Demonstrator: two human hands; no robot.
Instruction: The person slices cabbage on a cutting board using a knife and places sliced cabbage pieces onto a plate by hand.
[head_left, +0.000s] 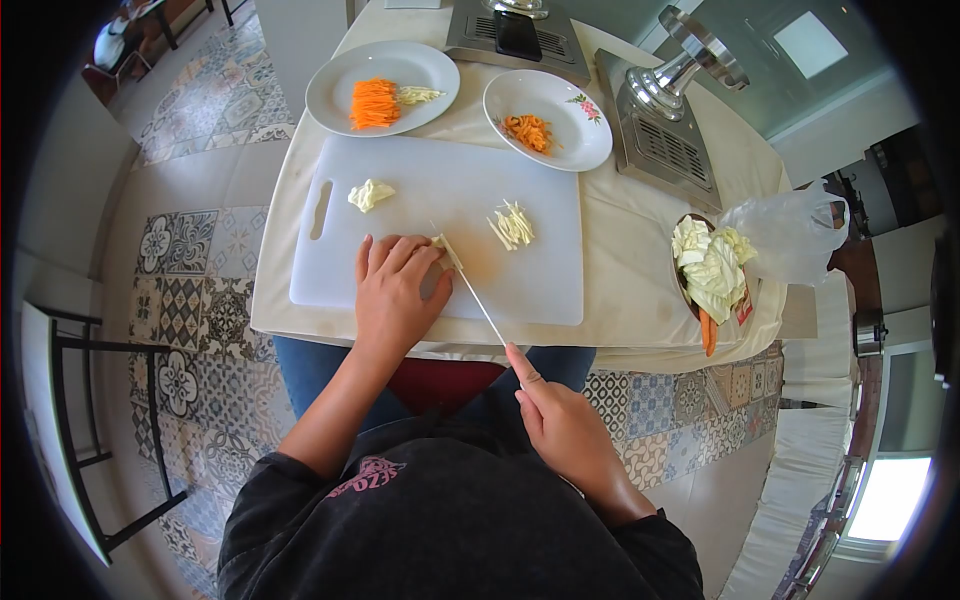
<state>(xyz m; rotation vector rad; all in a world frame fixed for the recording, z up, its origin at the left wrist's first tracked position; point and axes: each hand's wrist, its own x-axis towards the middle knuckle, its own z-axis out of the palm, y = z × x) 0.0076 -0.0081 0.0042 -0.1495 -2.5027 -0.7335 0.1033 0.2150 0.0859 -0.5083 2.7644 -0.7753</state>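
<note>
Cabbage (pixel 439 242) lies pinned to the board (pixel 540 290) under the left hand (pixel 402 290), probably for steadiness; the right hand (pixel 562 425) clamps the knife (pixel 483 308).

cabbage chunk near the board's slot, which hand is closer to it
Left. The left hand is over the cutting board, just below the cabbage chunk in view; the right hand is farther, past the board's near edge, holding the knife.

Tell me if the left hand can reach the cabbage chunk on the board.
Likely yes: the cabbage chunk lies on the cutting board just beyond the left hand, with bare board between. That hand seems to steady a pale piece beside the knife, so it might need to let go first.
</note>
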